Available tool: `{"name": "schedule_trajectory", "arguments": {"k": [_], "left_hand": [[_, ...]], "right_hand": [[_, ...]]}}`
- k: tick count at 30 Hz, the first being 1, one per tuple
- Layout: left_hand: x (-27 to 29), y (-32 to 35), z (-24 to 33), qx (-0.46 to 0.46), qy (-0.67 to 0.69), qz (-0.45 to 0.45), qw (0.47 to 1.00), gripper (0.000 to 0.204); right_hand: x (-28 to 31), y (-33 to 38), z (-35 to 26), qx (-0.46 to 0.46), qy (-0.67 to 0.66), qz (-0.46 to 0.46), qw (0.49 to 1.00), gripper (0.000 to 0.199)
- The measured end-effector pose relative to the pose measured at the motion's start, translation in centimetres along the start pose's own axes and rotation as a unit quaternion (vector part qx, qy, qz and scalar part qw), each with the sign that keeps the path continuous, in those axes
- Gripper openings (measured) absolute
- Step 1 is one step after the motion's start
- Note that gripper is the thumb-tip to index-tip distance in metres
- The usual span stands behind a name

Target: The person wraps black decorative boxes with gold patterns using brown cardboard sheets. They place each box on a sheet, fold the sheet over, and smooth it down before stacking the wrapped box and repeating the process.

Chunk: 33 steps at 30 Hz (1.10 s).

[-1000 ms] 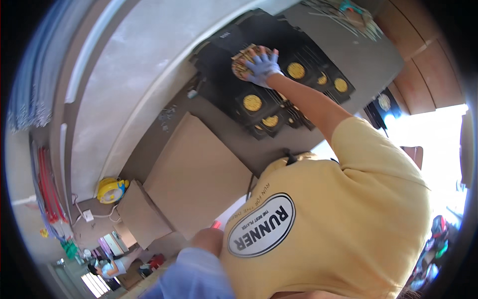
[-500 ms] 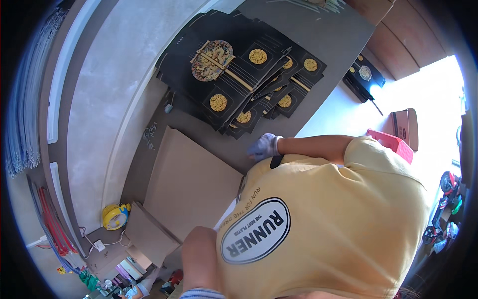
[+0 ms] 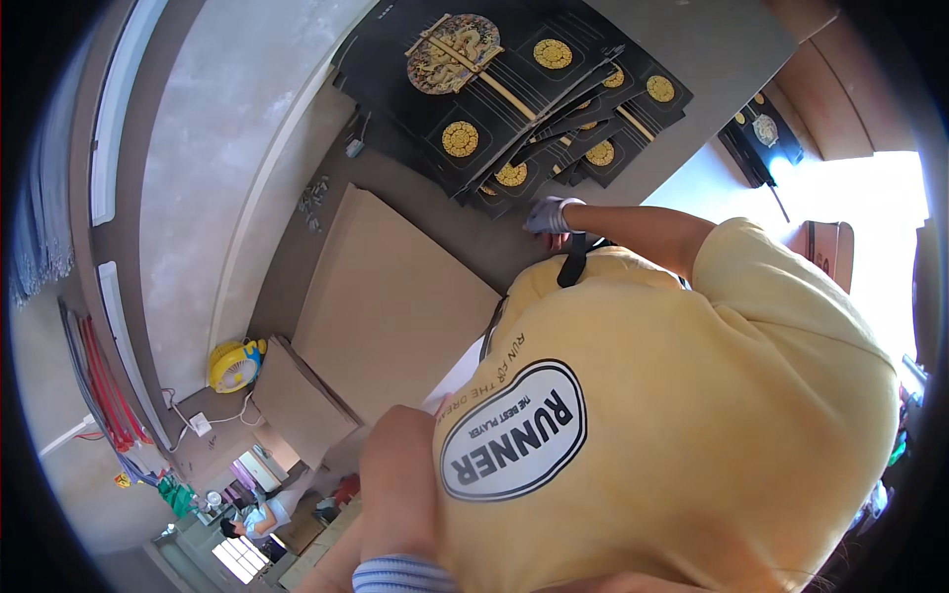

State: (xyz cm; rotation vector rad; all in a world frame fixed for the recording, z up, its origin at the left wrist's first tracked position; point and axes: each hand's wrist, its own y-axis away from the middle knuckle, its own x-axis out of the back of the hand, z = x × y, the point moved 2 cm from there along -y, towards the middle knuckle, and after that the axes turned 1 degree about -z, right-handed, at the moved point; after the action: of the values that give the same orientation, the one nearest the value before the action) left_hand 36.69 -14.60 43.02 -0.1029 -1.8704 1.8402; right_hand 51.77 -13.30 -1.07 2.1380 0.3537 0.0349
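My right arm reaches across the grey table [image 3: 474,242]. A light knitted glove covers my right hand [image 3: 550,217], whose bent fingertips show bare and slightly apart with nothing seen in them. Just beyond that hand lie stacked black printed cardboard sheets [image 3: 524,99] with gold round patterns and one large patterned oval. My left arm is bent beside my yellow shirt [image 3: 672,395]. Only its striped glove cuff [image 3: 400,573] shows at the lower edge; the hand itself is out of the picture.
A large brown cardboard piece [image 3: 395,287] lies to the left, beside a folded board [image 3: 301,400] and a yellow fan [image 3: 235,366]. Small loose pieces [image 3: 314,203] are scattered on the table. At right stand a black printed box [image 3: 756,138] and a brownish box [image 3: 828,247]. Another person [image 3: 265,519] is far off.
The view has shifted, so the black sheets and cardboard sit higher in the picture. My right hand stays near the sheets, its fingertips now showing. The left glove cuff has come further into view.
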Motion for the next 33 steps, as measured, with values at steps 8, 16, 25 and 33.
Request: {"name": "schedule_trajectory", "arguments": {"k": [8, 16, 25, 33], "left_hand": [[-0.3, 0.0, -0.2, 0.009, 0.011, -0.008, 1.0, 0.03], [-1.1, 0.3, -0.5, 0.019, 0.03, -0.017, 0.999, 0.028], [-1.8, 0.4, -1.0, 0.022, 0.055, -0.02, 0.998, 0.024], [-1.7, 0.8, -1.1, 0.021, 0.063, -0.021, 0.998, 0.022]], "right_hand": [[0.1, 0.1, 0.7, 0.014, -0.035, -0.01, 0.999, 0.036], [-0.2, 0.9, 0.3, 0.034, -0.021, 0.023, 0.999, 0.035], [-0.1, -0.7, 1.2, 0.015, -0.018, 0.01, 1.0, 0.037], [-0.3, 0.5, 0.5, 0.027, 0.008, 0.026, 0.999, 0.038]]}}
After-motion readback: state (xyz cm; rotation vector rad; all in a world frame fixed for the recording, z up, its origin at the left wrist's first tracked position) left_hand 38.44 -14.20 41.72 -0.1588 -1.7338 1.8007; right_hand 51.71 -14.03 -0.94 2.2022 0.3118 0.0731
